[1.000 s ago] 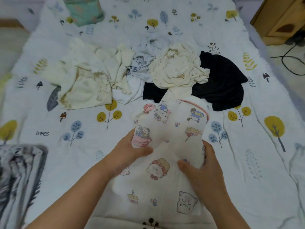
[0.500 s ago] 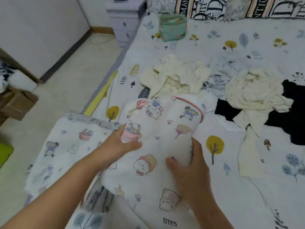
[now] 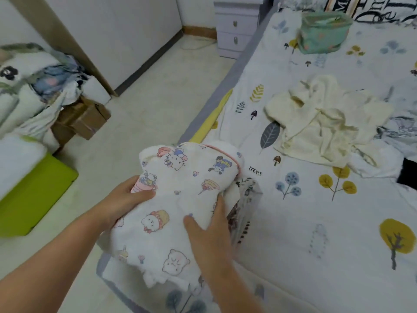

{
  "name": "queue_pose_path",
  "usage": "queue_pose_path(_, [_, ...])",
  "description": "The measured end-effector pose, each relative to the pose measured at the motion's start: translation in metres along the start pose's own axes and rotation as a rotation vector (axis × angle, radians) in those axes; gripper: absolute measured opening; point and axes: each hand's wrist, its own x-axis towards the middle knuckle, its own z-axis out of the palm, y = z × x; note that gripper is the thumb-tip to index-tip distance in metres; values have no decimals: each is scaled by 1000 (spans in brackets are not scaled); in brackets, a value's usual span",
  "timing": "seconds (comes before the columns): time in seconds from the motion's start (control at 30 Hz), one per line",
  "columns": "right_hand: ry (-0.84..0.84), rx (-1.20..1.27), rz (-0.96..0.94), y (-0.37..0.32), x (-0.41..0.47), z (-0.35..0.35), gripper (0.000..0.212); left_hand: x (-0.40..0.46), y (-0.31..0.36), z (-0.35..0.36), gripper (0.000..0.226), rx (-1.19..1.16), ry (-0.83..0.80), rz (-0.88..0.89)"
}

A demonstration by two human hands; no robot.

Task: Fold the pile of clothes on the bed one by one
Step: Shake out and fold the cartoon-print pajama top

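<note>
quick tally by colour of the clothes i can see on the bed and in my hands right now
Cartoon-print white: 1, the folded garment held by the left hand and right hand
Cream: 1 crumpled heap; pieces inside cannot be told apart
Black: 1, at the right edge
Total: 3

Pale cream tiled floor (image 3: 144,105). White wall panels (image 3: 117,30) with dark skirting. Lilac two-drawer bedside cabinet (image 3: 235,26) against the far wall. Brown cardboard boxes (image 3: 81,119) on the floor at left, heaped with soft bundles. Lime-green flat box (image 3: 33,199) near the left edge. Soft, even light.
</note>
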Motion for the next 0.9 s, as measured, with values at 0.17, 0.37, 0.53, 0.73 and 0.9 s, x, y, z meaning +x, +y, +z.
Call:
queue_pose_path(0.17, [-142, -242, 213, 28, 4, 34, 105, 25, -53, 4, 17, 189, 164, -78])
queue_pose_path(0.37, [-101, -189, 26, 36, 1, 38, 93, 30, -50, 8, 19, 154, 353, 109])
queue_pose_path(0.53, [29, -563, 31, 46, 3, 39, 84, 26, -74, 16, 51, 901, 532, 322])
queue_pose_path(0.73, [138, -1018, -330, 65, 20, 62, 79, 29, -108, 18, 53, 1214, 107, 573])
queue_pose_path(0.9, [14, -1101, -263, 91, 38, 66, 77, 49, -126, 21, 80, 1163, -40, 399])
